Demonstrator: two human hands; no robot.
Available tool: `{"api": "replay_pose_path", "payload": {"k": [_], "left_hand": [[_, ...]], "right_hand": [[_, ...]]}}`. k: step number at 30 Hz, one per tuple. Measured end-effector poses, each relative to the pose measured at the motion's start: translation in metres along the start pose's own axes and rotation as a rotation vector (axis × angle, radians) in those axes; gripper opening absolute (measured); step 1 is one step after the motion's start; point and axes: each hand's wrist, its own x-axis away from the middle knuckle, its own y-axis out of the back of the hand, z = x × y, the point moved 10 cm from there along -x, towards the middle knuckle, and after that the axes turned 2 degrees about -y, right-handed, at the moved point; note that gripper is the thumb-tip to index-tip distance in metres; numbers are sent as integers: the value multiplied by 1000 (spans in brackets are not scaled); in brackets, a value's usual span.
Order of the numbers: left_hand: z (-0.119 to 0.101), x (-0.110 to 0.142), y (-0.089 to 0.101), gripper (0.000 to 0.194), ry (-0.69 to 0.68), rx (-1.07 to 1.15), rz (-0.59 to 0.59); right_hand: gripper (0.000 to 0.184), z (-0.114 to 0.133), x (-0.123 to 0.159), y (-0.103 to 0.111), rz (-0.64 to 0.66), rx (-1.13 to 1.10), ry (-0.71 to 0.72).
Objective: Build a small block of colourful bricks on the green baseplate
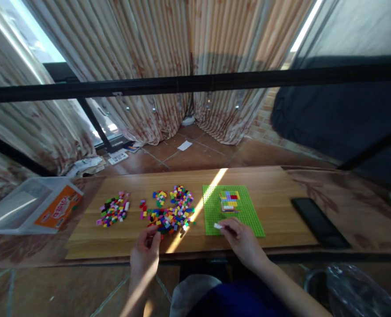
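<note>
Built so far: one multicolour brick structure [230, 202] on the green baseplate [253, 224], set in from its edges. Right hand [240, 237] pinches a white brick [217, 226] by the baseplate's near-left corner. Left hand [145, 252] at wooden board's [281, 189] near edge, grip can't tell. Main pile [173, 218] and left-edge pile [114, 211] still loose.

A wooden board [271, 198] carries bricks [172, 215] and a green baseplate [248, 220].
</note>
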Motion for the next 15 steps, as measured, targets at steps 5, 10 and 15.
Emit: {"api": "replay_pose_path", "payload": {"k": [5, 10, 15], "left_hand": [[-43, 13, -59, 31, -30, 12, 143], [-107, 28, -129, 29, -290, -109, 359], [-124, 17, -182, 36, -385, -247, 425]], "right_hand": [[13, -41, 5, 69, -224, 81, -88], [15, -41, -10, 85, -293, 118, -11], [14, -36, -27, 77, -263, 178, 76]]}}
